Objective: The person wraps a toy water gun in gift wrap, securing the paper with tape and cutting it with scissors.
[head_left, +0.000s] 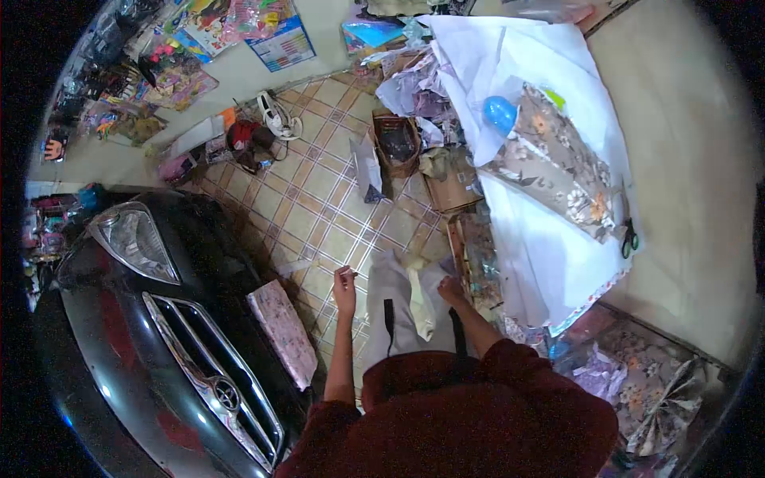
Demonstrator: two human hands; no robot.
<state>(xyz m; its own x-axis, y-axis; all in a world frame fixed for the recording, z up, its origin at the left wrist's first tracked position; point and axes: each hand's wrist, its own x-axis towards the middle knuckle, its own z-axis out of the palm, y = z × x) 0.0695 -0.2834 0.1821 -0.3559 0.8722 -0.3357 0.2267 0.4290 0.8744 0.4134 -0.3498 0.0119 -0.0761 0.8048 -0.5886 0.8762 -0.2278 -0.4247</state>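
Note:
My left hand [344,284] hangs over the tiled floor, left of my grey trousers, with its fingers curled together. Anything in them is too small to make out. Close to my right thigh, my right hand [451,290] is closed, and its inside is hidden. Neither hand touches the table at the right. On that table's white cover [530,263] lies floral wrapping paper [550,155], loosely folded. A shiny blue rounded object [500,114] rests beside the paper's upper end, and dark-handled scissors [629,237] lie at the table's right edge.
A black car front [143,319] fills the left side, with a pink patterned box [281,331] against it. Ahead stand an open basket [395,143] and a cardboard box [453,182] on the tiled floor [319,183]. Packaged goods [171,72] line the far left wall.

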